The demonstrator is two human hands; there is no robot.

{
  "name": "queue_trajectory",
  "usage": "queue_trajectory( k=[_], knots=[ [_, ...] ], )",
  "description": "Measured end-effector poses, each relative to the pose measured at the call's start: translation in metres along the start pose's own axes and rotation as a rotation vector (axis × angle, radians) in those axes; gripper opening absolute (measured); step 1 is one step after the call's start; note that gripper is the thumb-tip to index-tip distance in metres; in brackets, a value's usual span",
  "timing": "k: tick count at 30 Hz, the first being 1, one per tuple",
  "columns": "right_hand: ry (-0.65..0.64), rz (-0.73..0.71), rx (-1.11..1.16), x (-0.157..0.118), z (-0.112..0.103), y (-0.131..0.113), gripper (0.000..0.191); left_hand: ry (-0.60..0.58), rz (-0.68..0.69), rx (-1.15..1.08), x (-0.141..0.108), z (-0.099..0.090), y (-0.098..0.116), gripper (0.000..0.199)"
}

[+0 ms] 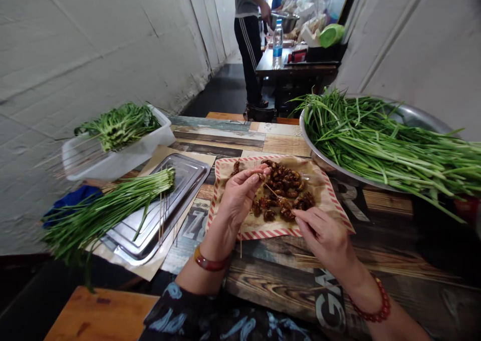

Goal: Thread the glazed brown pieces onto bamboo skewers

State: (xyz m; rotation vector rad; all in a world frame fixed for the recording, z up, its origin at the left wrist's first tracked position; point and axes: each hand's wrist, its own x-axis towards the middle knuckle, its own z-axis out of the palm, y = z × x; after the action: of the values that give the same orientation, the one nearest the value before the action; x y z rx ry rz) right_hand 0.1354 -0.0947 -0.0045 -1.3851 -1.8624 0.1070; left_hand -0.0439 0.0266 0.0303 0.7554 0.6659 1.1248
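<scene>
My left hand (243, 188) is closed in a pinch, with a small brown piece that looks like an insect pupa (259, 177) at its fingertips. A thin bamboo skewer (271, 190) slants from there down to my right hand (323, 231), whose thumb and fingers are closed on its lower end. Below and beyond both hands, a pile of glossy brown pupae (283, 178) lies on a brown paper sheet with a red-striped border (338, 211). Another thin stick (241, 243) shows below my left wrist.
Cut green stalks (124, 211) lie across a metal tray lid (191, 171) at left. Behind it, a white plastic bin (124, 163) holds skewered greens. A large steel bowl (306, 135) of long green leaves stands at right. A person (248, 35) stands by a far table (296, 69).
</scene>
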Motion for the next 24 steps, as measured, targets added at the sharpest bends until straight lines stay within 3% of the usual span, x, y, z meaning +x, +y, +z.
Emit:
queue_trajectory(
  k=[16,24],
  knots=[
    [0.0,0.0,-0.018,-0.0002,-0.0008,-0.0018,0.023,0.025,-0.037,-0.019,0.0017,-0.0074,-0.0013,0.021],
    [0.036,0.049,-0.049,0.0023,-0.004,-0.002,0.02,-0.011,-0.088,0.028,-0.0007,-0.0045,-0.0033,0.034]
  ],
)
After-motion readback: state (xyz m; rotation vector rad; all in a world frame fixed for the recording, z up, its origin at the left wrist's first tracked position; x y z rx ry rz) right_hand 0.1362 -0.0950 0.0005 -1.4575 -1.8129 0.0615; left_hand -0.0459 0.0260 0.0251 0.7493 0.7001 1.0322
